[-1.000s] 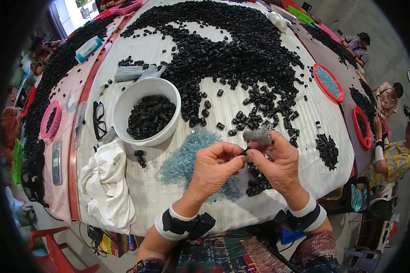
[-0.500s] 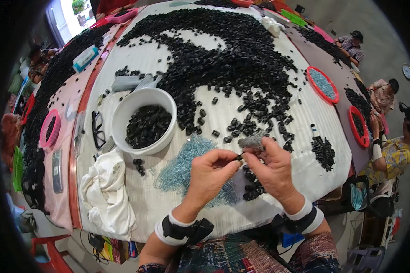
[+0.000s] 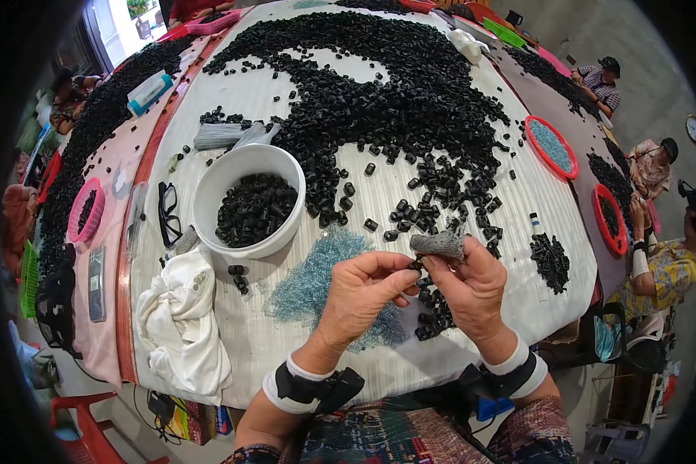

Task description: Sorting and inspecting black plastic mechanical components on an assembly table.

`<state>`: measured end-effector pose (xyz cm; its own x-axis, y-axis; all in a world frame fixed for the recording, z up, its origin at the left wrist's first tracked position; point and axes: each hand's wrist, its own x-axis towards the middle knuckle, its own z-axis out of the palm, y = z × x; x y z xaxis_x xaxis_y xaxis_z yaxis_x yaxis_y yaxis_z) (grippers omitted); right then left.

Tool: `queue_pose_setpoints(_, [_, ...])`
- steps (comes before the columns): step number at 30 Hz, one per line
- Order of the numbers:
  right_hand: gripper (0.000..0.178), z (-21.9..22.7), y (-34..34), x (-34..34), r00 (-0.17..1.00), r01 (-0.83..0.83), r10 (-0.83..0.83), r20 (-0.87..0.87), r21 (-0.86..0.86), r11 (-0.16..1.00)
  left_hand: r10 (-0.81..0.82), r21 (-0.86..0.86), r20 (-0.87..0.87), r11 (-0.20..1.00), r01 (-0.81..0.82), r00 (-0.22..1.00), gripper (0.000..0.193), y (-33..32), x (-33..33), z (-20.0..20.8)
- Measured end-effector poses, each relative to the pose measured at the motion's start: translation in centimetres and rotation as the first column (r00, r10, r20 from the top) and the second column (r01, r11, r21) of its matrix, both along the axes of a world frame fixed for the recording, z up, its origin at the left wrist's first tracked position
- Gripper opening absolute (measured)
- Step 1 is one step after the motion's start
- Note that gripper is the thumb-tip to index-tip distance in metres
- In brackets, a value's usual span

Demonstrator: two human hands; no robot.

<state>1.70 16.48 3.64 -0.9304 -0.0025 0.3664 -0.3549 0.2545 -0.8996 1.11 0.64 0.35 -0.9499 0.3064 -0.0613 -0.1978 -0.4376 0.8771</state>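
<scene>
My left hand (image 3: 363, 298) pinches a small black piece (image 3: 416, 265) between thumb and fingertips. My right hand (image 3: 469, 298) meets it there, its thumb at the same piece. Tucked in the right fingers is a grey bundle of thin strands (image 3: 438, 245), pointing left above the pinch. Part of the black piece is hidden by the fingertips. Beneath the left hand spreads a pile of small clear bluish pieces (image 3: 317, 267). Short black cylindrical parts (image 3: 435, 313) lie between the two wrists.
A white bowl (image 3: 204, 203) of black parts stands left, beside eyeglasses (image 3: 168, 214) and a crumpled white cloth (image 3: 179, 317). A large heap of black parts (image 3: 387, 100) covers the table's far side. Thin black pieces (image 3: 550, 264) lie right, near a red-rimmed basket (image 3: 530, 141). Other people sit around.
The grey bundle is raised slightly and turned in my right hand. Both hands stay together at the small black piece, a little further right; the whole view shifted slightly.
</scene>
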Motion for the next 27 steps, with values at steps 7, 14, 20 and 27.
queue_pose_setpoints(7, [0.013, -0.2, -0.2, -0.1, 0.994, 0.065, -0.053, -0.096, 0.127, 0.99, 0.005, -0.021, -0.017, 1.0, -0.005, 1.0, 0.019, 0.0, 0.1, -0.2])
queue_pose_setpoints(14, [0.015, 0.2, -0.2, 0.1, 0.976, 0.106, -0.034, -0.214, 0.335, 0.936, 0.054, -0.071, 0.022, 0.996, -0.052, 0.998, 0.017, 0.3, 0.5, 0.0])
queue_pose_setpoints(20, [0.019, -0.4, 0.3, 0.1, 0.964, 0.023, 0.087, -0.25, 0.41, 0.912, 0.024, -0.088, 0.054, 0.996, -0.019, 0.998, 0.013, 0.2, 0.2, -0.2])
queue_pose_setpoints(27, [0.036, 0.2, 0.2, -0.2, 0.96, -0.027, 0.156, -0.235, 0.472, 0.881, 0.044, 0.017, 0.168, 0.999, -0.048, 0.985, 0.013, 0.0, 0.0, -0.6])
